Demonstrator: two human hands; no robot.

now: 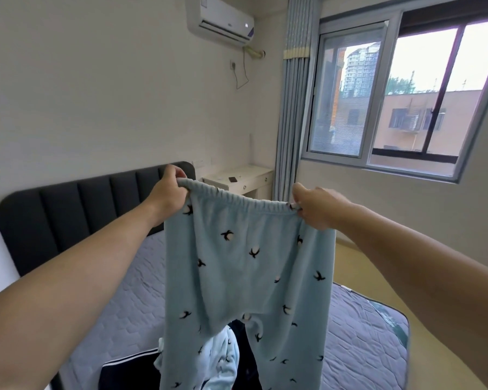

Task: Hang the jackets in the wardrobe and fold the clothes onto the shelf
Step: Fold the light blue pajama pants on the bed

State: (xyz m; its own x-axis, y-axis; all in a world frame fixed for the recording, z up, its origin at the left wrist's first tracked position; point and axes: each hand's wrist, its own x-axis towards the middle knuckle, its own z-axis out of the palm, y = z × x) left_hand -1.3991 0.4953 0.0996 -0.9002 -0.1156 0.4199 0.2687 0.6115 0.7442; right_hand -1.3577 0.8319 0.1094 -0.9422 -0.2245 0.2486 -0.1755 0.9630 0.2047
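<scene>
Each grip is clamped on the waistband: the left hand [168,192] and right hand [317,208] pinch opposite corners of the blue pyjama trousers [245,277], held spread above the bed [361,333]. Folding looks just begun; next, bring the legs together lengthwise.

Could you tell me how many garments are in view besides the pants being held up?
2, both on the bed behind the hanging light blue pants: a matching light blue printed garment and a dark garment with white stripes beside it. More may lie hidden behind the pants.
</scene>
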